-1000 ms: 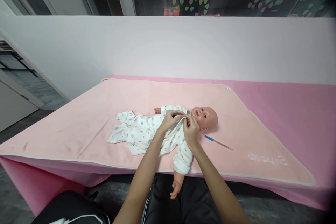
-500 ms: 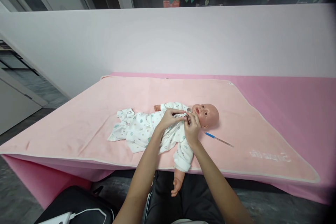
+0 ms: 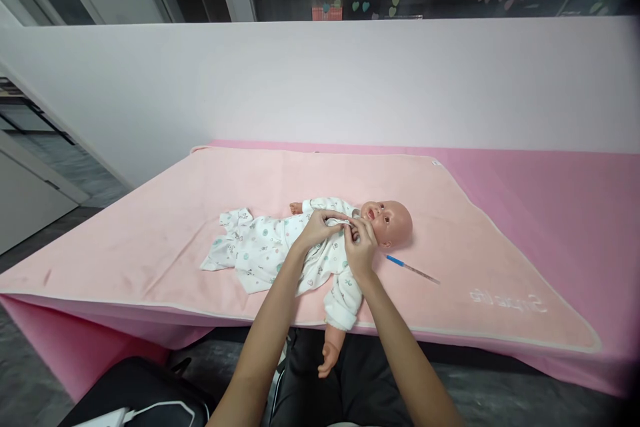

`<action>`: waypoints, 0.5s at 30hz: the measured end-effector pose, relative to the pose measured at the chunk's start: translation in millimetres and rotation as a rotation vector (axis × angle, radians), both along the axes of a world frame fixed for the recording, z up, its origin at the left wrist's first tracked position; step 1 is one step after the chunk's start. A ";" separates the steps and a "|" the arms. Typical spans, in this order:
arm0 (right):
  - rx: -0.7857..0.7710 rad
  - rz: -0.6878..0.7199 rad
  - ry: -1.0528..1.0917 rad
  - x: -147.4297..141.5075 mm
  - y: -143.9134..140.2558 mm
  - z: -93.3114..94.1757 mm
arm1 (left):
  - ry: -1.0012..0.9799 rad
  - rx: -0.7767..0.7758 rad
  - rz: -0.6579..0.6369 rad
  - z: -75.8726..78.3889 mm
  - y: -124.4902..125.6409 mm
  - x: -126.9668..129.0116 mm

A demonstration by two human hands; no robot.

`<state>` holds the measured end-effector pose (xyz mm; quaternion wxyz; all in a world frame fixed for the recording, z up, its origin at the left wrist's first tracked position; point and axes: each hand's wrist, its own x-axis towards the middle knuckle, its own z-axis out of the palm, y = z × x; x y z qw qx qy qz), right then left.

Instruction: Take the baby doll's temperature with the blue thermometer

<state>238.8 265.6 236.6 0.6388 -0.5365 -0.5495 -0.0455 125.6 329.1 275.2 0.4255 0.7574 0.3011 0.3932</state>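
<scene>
2 sets of fingers meet at the neckline of the white printed cotton baby romper (image 3: pixel 280 250): the left hand (image 3: pixel 316 230) pinches the collar edge from 9 o'clock, and the right hand (image 3: pixel 361 245) has its fingers closed on the same edge from 3 o'clock, just under the chin. The romper is on the bald plastic baby doll (image 3: pixel 387 221), which lies on its back with head toward 3 o'clock and legs toward 9 o'clock. 1 doll arm hangs over the near edge at 6 o'clock. Near the head, at 4 o'clock, lies the thin blue-tipped thermometer (image 3: pixel 413 269). All rest on the pale pink blanket (image 3: pixel 165 227) covering the pink table (image 3: pixel 560 207).
</scene>
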 end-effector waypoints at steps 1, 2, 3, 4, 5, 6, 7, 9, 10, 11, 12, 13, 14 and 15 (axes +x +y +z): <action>0.009 0.005 -0.004 0.1 -0.2 0.4 | 0.002 0.008 0.004 -0.5 0.3 0.3; 0.020 0.013 -0.006 0.3 -0.2 0.7 | 0.006 0.017 0.008 -0.9 0.4 0.5; 0.031 0.023 -0.003 0.4 -0.2 0.9 | 0.011 0.025 0.010 -1.1 0.5 0.6; 0.041 0.033 0.003 0.4 -0.1 0.9 | 0.016 0.032 0.011 -1.0 0.3 0.7; 0.048 0.041 0.011 0.5 0.0 0.9 | 0.018 0.038 0.013 -0.7 0.0 0.7; 0.050 0.048 0.020 0.6 0.2 0.9 | 0.018 0.042 0.013 -0.2 -0.4 0.8; 0.049 0.052 0.029 0.6 0.3 0.9 | 0.016 0.043 0.011 0.4 -0.8 0.9; 0.045 0.052 0.043 0.5 0.4 1.1 | 0.013 0.040 0.010 1.5 -1.6 1.1; 0.042 0.052 0.046 0.5 0.3 1.4 | 0.016 0.037 0.009 1.8 -1.8 1.3; 0.040 0.051 0.046 0.3 0.1 1.7 | 0.022 0.037 0.007 1.9 -1.8 1.3; 0.038 0.051 0.042 0.2 -0.4 2.1 | 0.027 0.043 0.004 1.7 -1.6 1.3; 0.038 0.050 0.039 0.0 -0.9 2.5 | 0.030 0.052 0.003 1.3 -1.3 1.3; 0.039 0.052 0.035 -0.2 -1.5 2.9 | 0.028 0.064 0.002 0.7 -0.9 1.1; 0.039 0.058 0.031 -0.3 -2.2 3.1 | 0.025 0.073 -0.003 -0.1 -0.4 0.9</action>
